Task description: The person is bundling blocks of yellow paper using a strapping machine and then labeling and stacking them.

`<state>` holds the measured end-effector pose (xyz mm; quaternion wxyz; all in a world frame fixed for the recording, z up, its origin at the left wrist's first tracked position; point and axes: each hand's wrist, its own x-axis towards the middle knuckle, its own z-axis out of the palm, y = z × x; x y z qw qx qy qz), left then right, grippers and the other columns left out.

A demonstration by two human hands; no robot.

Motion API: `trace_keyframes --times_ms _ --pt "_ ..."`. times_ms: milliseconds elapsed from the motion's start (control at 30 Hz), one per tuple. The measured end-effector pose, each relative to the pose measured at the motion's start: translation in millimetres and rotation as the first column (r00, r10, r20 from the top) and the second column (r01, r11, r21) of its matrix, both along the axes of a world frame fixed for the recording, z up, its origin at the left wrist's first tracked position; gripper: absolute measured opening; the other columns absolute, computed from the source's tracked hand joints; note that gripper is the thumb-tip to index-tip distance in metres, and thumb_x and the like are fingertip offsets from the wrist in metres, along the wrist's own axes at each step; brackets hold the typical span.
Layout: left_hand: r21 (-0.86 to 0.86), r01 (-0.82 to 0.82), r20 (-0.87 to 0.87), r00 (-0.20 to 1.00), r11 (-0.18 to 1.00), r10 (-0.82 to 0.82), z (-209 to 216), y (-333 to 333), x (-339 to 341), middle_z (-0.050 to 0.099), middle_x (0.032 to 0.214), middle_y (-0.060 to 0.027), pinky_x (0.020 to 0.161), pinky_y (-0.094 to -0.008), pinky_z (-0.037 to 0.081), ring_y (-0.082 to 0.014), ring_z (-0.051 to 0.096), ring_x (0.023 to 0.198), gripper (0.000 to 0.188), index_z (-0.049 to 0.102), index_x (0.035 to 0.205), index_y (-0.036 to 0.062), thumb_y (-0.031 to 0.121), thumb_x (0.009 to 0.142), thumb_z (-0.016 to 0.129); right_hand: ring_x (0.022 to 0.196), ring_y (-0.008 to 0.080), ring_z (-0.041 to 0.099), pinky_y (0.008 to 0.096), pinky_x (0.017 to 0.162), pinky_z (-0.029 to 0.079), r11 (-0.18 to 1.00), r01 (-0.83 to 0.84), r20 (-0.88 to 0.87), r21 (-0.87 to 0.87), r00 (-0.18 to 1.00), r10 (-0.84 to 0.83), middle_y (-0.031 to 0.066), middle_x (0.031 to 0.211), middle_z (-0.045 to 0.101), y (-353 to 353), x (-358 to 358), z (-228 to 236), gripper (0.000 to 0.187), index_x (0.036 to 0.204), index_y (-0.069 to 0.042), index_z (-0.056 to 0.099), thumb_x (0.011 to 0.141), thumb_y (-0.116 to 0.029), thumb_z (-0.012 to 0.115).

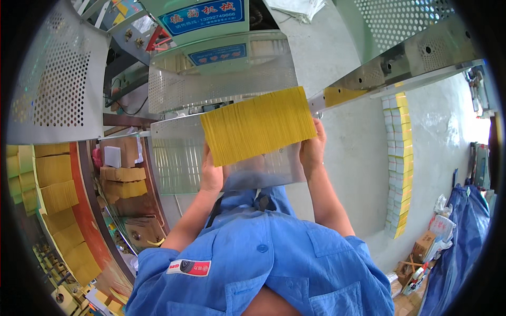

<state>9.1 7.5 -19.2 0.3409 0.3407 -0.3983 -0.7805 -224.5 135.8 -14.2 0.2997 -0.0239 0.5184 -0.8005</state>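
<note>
Room right of right hand [313,149]; steel rail (holed) [403,64] blocks ahead.

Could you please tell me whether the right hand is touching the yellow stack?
Touching: the head view shows the right hand against the right end of the yellow stack, with no gap between them.

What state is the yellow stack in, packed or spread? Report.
Packed together: the yellow stack forms one block of closely set edges, between the left hand and right hand.

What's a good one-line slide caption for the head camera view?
Left hand and right hand hold a yellow stack of thin sheets by its ends over a shiny metal surface.
</note>
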Motion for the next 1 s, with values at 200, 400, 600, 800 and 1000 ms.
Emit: trace_keyframes --times_ms 200,400,600,800,1000 --pt "-0.292 0.030 0.230 0.972 0.956 0.040 -4 5 -29 0.045 0.140 -0.0076 0.110 -0.0324 0.030 -0.0197 0.042 0.130 0.045 0.040 0.141 0.0050 0.028 0.103 0.041 0.082 0.0135 0.055 0.0273 0.076 0.046 0.915 0.190 -0.165 0.357 0.976 -0.139 0.0036 0.090 0.060 8 -19 26 0.007 0.094 -0.003 0.059 0.090 0.001 0.054" --pt "-0.127 -0.040 0.047 0.998 0.991 0.047 -37 -4 2 0.044 0.141 -0.0082 0.111 -0.0328 0.028 -0.0201 0.040 0.131 0.046 0.039 0.142 0.0024 0.027 0.103 0.040 0.123 0.0305 0.050 0.0421 0.101 0.040 0.922 0.095 -0.912 0.376 0.212 0.350 0.0184 0.129 0.053 5 26 171 0.041 0.127 -0.001 0.053 0.089 -0.016 0.059" --pt "-0.072 -0.063 -0.033 0.998 0.995 0.060 -1 6 -30 0.045 0.139 -0.0082 0.107 -0.0339 0.031 -0.0204 0.041 0.128 0.044 0.040 0.140 0.0013 0.025 0.103 0.038 0.143 0.0310 0.025 0.0505 0.116 0.017 0.634 0.133 -0.604 0.762 -0.208 0.770 0.0130 0.151 0.034 -56 21 146 0.073 0.143 -0.002 0.037 0.086 -0.040 0.062" --pt "-0.172 0.070 0.196 0.980 0.983 -0.036 6 9 -25 0.041 0.145 -0.0072 0.113 -0.0358 0.026 -0.0215 0.036 0.135 0.049 0.034 0.144 0.0010 0.030 0.105 0.034 0.144 0.0267 0.024 0.0506 0.117 0.016 0.665 0.103 -0.640 0.739 -0.198 0.742 0.0091 0.152 0.034 -67 38 142 0.072 0.142 -0.006 0.041 0.083 -0.038 0.066" --pt "-0.125 0.006 0.151 0.988 0.992 0.013 -28 -2 -11 0.056 0.127 -0.0094 0.102 -0.0347 0.038 -0.0216 0.051 0.118 0.036 0.050 0.131 0.0036 0.023 0.101 0.042 0.128 0.0277 0.047 0.0460 0.107 0.036 0.877 -0.011 -0.877 0.481 0.007 0.481 0.0125 0.131 0.054 -8 20 142 0.045 0.123 -0.003 0.056 0.080 -0.013 0.066"
